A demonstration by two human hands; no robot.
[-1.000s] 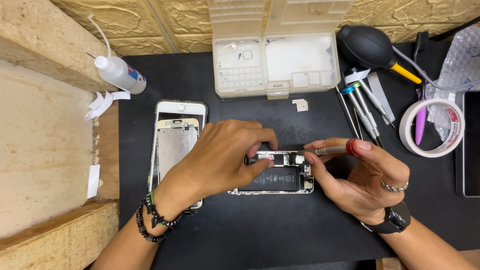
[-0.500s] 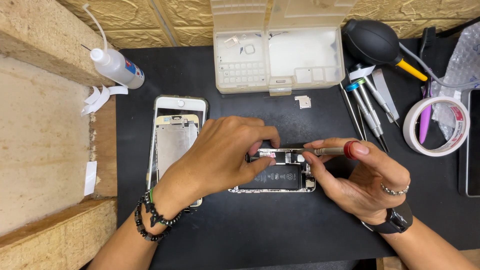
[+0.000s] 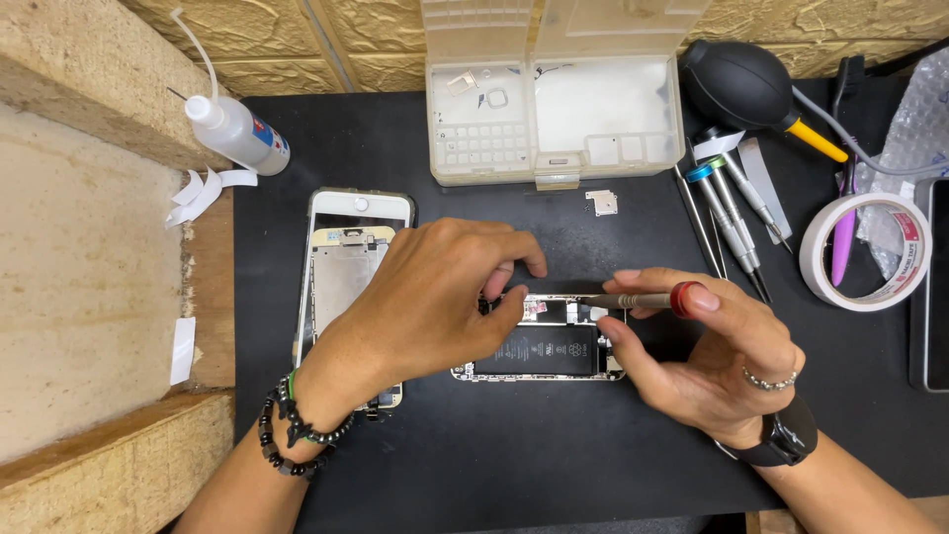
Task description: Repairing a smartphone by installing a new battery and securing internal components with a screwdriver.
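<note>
An opened phone body (image 3: 542, 348) with a black battery lies on the black mat (image 3: 514, 445). My left hand (image 3: 435, 297) rests over its left end, fingertips pinching at a part near the top edge. My right hand (image 3: 702, 346) holds a small screwdriver (image 3: 643, 299) with a red cap, lying level, its tip pointing left into the phone's top area. The detached phone screen (image 3: 346, 267) lies face down to the left, partly under my left wrist.
A translucent parts box (image 3: 554, 109) stands open at the back with small parts inside. A squeeze bottle (image 3: 232, 129) is back left. Right side: black air blower (image 3: 741, 84), several screwdrivers (image 3: 732, 213), tape roll (image 3: 870, 252), small metal plate (image 3: 601, 202).
Both hands stay on the phone with only slight shifts of the fingers and the screwdriver; the view has drifted a little.
</note>
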